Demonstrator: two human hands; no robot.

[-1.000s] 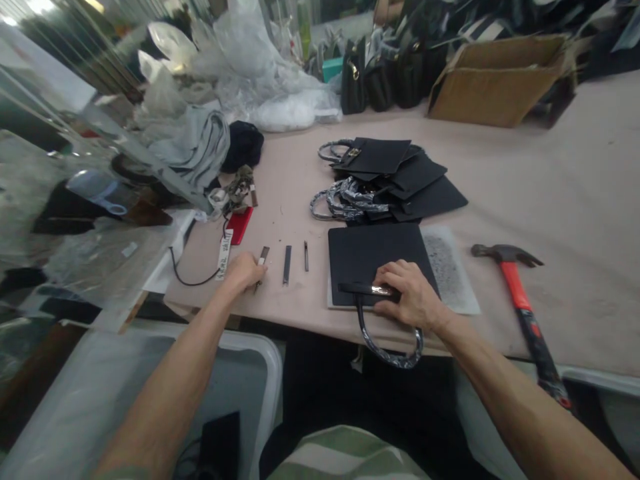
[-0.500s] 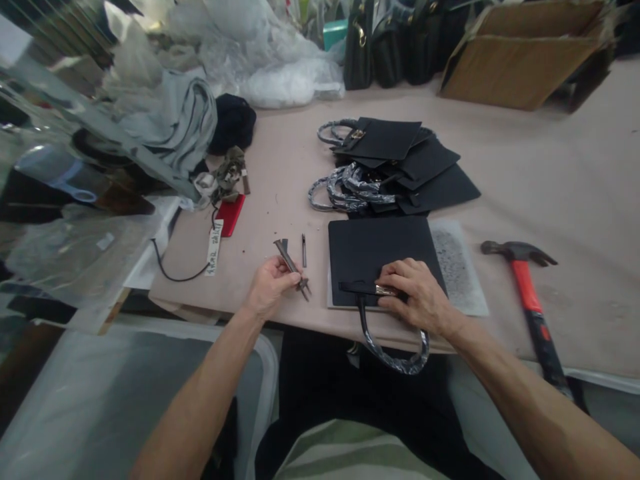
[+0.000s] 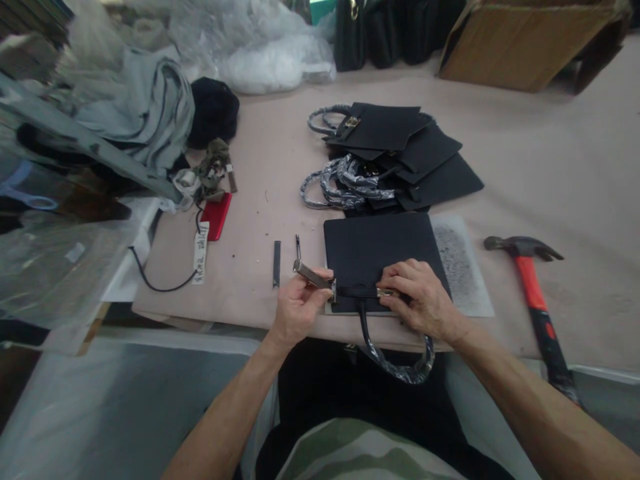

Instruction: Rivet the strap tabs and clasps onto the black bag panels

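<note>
In my left hand (image 3: pixel 297 310) is a steel punch (image 3: pixel 313 275) with a forked end, pinched between thumb and fingers. Its forked end is at the left tip of a narrow black strap (image 3: pixel 356 292); whether it touches I cannot tell. This strap lies across a flat black handbag panel (image 3: pixel 377 247). My right hand (image 3: pixel 417 297) grips the strap at its shiny metal clasp (image 3: pixel 385 293), fingers curled and partly covering it. A plastic-wrapped handle (image 3: pixel 395 367) hangs from the panel over the table edge.
Beneath the panel lies a speckled pale slab (image 3: pixel 463 273). A claw hammer (image 3: pixel 533 287) rests at right. Left of the panel are a flat metal strip (image 3: pixel 277 264) and a thin pointed tool (image 3: pixel 298 245). Beyond are stacked bag panels (image 3: pixel 430 160) and a cardboard box (image 3: pixel 525 47).
My left hand has moved right with the punch, from bare table to the strap's left end, and the punch has tipped flatter. My right hand stays on the clasp.
</note>
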